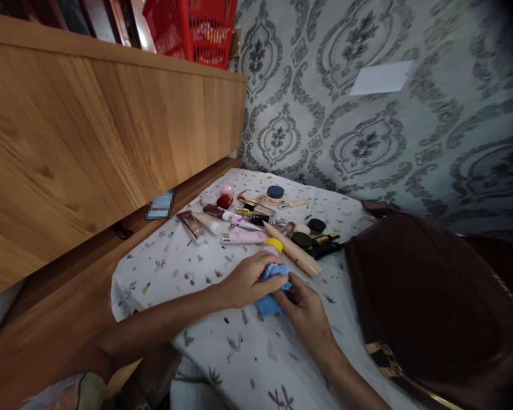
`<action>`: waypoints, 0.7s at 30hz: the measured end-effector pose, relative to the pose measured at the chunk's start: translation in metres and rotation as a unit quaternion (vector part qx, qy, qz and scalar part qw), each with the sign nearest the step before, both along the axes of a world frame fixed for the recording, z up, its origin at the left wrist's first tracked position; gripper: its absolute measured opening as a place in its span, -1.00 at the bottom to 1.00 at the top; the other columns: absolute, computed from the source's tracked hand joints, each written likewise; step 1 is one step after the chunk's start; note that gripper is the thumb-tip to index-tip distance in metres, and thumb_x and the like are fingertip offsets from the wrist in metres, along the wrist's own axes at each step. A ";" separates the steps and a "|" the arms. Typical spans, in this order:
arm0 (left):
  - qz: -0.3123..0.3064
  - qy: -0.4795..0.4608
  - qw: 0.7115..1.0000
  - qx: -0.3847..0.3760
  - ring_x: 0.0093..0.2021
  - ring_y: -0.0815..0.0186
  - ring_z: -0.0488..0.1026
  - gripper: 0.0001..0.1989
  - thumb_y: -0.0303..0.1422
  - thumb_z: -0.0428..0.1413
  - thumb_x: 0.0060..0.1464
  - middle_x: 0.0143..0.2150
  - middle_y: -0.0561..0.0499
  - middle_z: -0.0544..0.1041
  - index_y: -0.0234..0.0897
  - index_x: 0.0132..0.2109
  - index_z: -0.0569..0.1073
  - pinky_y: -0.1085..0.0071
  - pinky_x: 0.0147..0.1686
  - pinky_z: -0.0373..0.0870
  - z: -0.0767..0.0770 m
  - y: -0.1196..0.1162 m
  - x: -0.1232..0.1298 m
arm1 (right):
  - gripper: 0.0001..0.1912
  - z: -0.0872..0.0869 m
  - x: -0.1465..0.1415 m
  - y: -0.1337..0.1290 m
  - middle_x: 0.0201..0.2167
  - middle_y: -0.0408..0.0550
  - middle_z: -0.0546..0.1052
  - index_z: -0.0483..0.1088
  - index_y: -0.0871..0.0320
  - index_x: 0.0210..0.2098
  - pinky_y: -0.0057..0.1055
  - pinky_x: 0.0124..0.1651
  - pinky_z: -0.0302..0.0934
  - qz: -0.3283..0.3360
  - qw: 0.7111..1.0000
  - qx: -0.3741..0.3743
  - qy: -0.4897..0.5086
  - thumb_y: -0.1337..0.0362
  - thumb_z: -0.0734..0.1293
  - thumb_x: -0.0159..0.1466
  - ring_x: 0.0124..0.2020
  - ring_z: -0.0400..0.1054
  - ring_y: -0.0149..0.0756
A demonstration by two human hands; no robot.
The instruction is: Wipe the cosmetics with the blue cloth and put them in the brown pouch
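Observation:
Both hands meet over the near middle of the cosmetics, closed around a crumpled blue cloth (270,306). My left hand (248,280) grips the cloth from the left, its thumb laid across the top. From the right, my right hand (306,312) pinches it with curled fingers. Just beyond the left fingers shows a container with a yellow cap (273,245); whether it is held in the cloth is hidden. A long beige tube (294,250) lies slantwise behind my right hand. Near it are a pale pink tube (243,237) and a dark round lid (301,240).
More cosmetics, including a blue-lidded jar (275,195) and a brown tube (191,226), lie on the patterned white cloth (235,336). A dark brown bag (427,302) stands at right. A wooden cabinet (123,125) borders the left, with a red basket (209,34) on top.

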State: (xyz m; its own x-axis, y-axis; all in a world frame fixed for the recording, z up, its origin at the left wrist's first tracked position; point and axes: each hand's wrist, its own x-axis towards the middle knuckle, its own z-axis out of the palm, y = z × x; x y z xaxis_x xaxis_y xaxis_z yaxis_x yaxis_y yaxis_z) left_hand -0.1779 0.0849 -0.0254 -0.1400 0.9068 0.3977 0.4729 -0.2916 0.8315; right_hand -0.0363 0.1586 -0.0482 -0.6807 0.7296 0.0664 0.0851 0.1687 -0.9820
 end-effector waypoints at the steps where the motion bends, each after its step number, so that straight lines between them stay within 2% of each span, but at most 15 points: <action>1: 0.005 0.015 1.000 0.003 -0.07 0.20 0.47 -0.73 -0.21 0.08 0.24 -0.09 -0.13 0.52 -0.34 -0.07 0.46 0.33 -0.02 0.37 0.002 0.001 -0.002 | -0.56 0.001 -0.001 0.001 -0.59 -0.18 0.38 0.40 0.13 -0.39 -0.43 -0.56 0.20 0.001 1.000 -0.015 0.003 -0.13 0.46 0.06 -0.59 0.22 -0.35; 4: 0.054 0.068 0.996 -0.012 -0.03 0.20 0.48 -0.70 -0.21 0.01 0.30 -0.02 -0.13 0.54 -0.31 0.02 0.45 0.33 -0.01 0.39 0.010 0.000 -0.018 | -0.57 0.002 -0.002 0.007 -0.57 -0.14 0.44 0.44 0.13 -0.40 -0.39 -0.53 0.25 -0.016 0.999 -0.032 0.020 -0.12 0.46 0.03 -0.58 0.29 -0.30; 6: 0.140 0.164 0.976 -0.039 0.05 0.14 0.45 -0.67 -0.21 0.00 0.32 0.03 -0.15 0.52 -0.29 0.08 0.43 0.25 0.07 0.36 0.016 -0.006 -0.039 | -0.60 -0.001 -0.002 0.010 -0.51 -0.09 0.51 0.49 0.13 -0.36 -0.35 -0.48 0.30 -0.043 0.999 -0.019 0.022 -0.07 0.46 0.03 -0.53 0.35 -0.25; 8: 0.275 0.292 0.911 -0.094 0.17 0.01 0.36 -0.62 -0.20 0.02 0.30 0.12 -0.23 0.46 -0.32 0.15 0.38 0.11 0.17 0.28 0.021 -0.019 -0.066 | -0.63 -0.004 0.001 0.012 -0.47 -0.06 0.54 0.52 0.14 -0.33 -0.33 -0.44 0.33 -0.063 0.998 -0.002 0.015 -0.03 0.45 0.04 -0.49 0.39 -0.21; 11: 0.445 0.383 0.781 -0.216 0.21 -0.13 0.30 -0.50 -0.17 0.01 0.29 0.19 -0.35 0.40 -0.43 0.23 0.31 -0.01 0.17 0.25 0.023 -0.048 -0.107 | -0.64 -0.008 0.004 0.013 -0.45 -0.06 0.56 0.54 0.15 -0.31 -0.32 -0.41 0.34 -0.073 0.997 0.007 0.009 0.00 0.43 0.06 -0.46 0.41 -0.20; 13: 0.507 0.388 0.715 -0.286 0.22 -0.23 0.28 -0.36 -0.11 -0.02 0.30 0.23 -0.50 0.33 -0.57 0.30 0.21 -0.09 0.14 0.26 0.021 -0.067 -0.129 | -0.63 -0.011 0.006 0.012 -0.44 -0.05 0.56 0.53 0.16 -0.31 -0.33 -0.39 0.34 -0.064 0.998 0.001 0.010 -0.01 0.43 0.07 -0.45 0.40 -0.21; 15: 0.553 0.373 0.674 -0.319 0.25 -0.29 0.24 -0.26 -0.06 -0.04 0.29 0.29 -0.59 0.25 -0.64 0.34 0.12 -0.14 0.15 0.23 0.017 -0.078 -0.146 | -0.62 -0.013 0.006 0.011 -0.44 -0.05 0.56 0.53 0.17 -0.31 -0.34 -0.39 0.33 -0.057 0.998 -0.001 0.003 -0.02 0.42 0.08 -0.45 0.39 -0.22; 17: 0.584 0.354 0.655 -0.324 0.28 -0.33 0.21 -0.18 -0.01 -0.05 0.28 0.31 -0.62 0.22 -0.68 0.37 0.06 -0.18 0.17 0.20 0.013 -0.082 -0.160 | -0.61 -0.015 0.006 0.012 -0.44 -0.05 0.56 0.53 0.17 -0.30 -0.34 -0.39 0.32 -0.059 0.998 0.005 -0.010 -0.03 0.42 0.08 -0.46 0.38 -0.23; 21: 0.611 0.320 0.648 -0.323 0.26 -0.36 0.24 -0.13 0.04 -0.07 0.26 0.23 -0.63 0.34 -0.73 0.36 0.05 -0.28 0.18 0.15 0.009 -0.073 -0.181 | -0.59 -0.014 0.007 0.013 -0.45 -0.05 0.56 0.53 0.17 -0.31 -0.34 -0.40 0.32 -0.063 0.998 0.004 -0.011 -0.05 0.43 0.06 -0.47 0.38 -0.22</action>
